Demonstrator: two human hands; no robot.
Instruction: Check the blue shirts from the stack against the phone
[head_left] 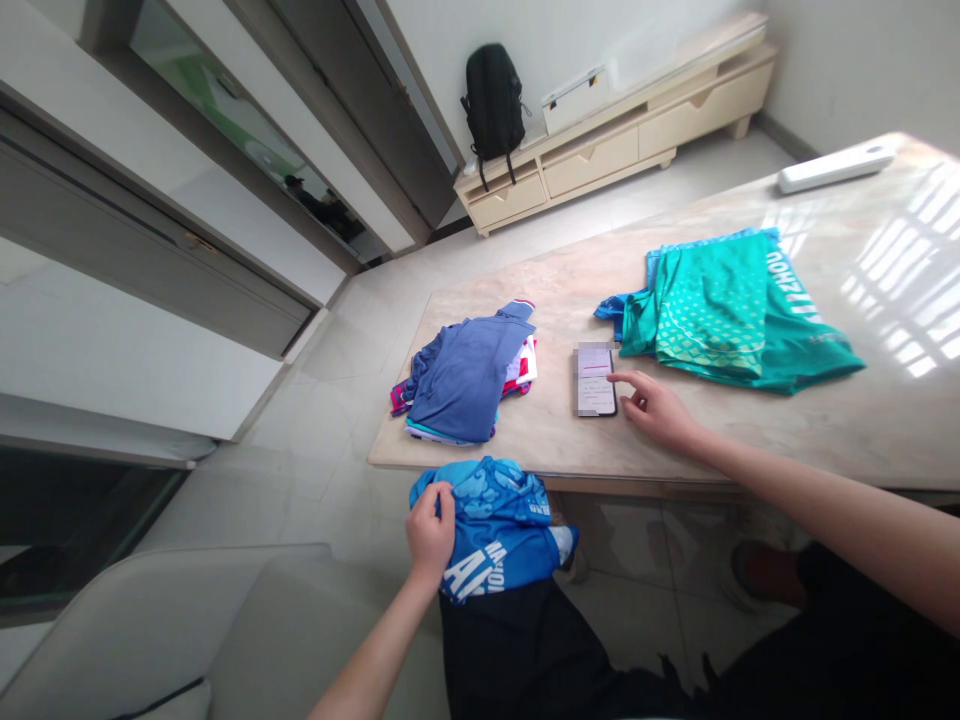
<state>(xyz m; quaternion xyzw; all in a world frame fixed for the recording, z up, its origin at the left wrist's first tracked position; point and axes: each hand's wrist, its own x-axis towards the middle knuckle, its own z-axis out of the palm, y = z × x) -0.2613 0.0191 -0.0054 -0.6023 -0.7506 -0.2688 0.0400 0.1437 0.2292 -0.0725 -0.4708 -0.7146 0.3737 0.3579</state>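
My left hand (430, 532) is closed on the edge of a blue sports shirt (499, 535) with white lettering, which is bunched over my lap below the table's edge. With its index finger stretched out, my right hand (654, 408) touches the right side of a phone (594, 385) that lies flat on the table, its screen lit. The other fingers of that hand are curled and hold nothing. Left of the phone is a pile of clothes topped by a slate-blue shirt (469, 375). A green shirt (724, 315) with white letters lies over blue clothing at the right.
The marble-look table (555, 280) also bears a long white device (836, 168) at its far end. Against the wall stands a low cabinet (592, 160) with a black backpack (493, 105) on it. A pale chair (277, 620) is at my left.
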